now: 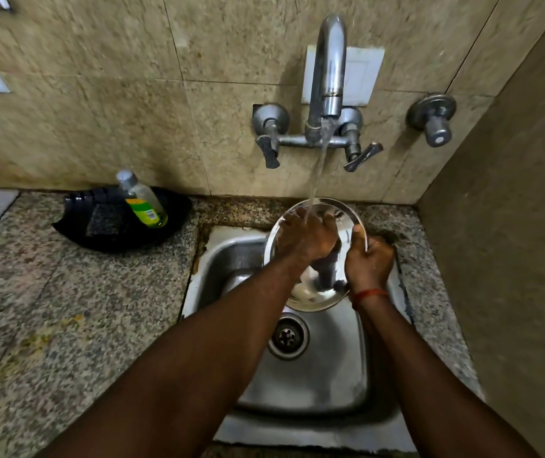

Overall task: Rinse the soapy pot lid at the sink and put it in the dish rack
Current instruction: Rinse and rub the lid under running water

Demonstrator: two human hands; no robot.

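A round steel pot lid [317, 297] is held tilted over the steel sink [317, 368], under the running stream from the wall tap [329, 71]. My right hand [368, 262] grips the lid's right rim, thumb over the edge. My left hand [306, 238] lies flat on the lid's face with fingers spread, and the water falls onto it. A patch of white foam shows on the lid below my left hand. No dish rack is in view.
A black tray [99, 226] on the granite counter at the left holds a scrub pad and a bottle of dish liquid [142, 200]. Tap levers [362, 157] and a separate valve [435, 122] stick out of the tiled wall. A side wall closes in the right.
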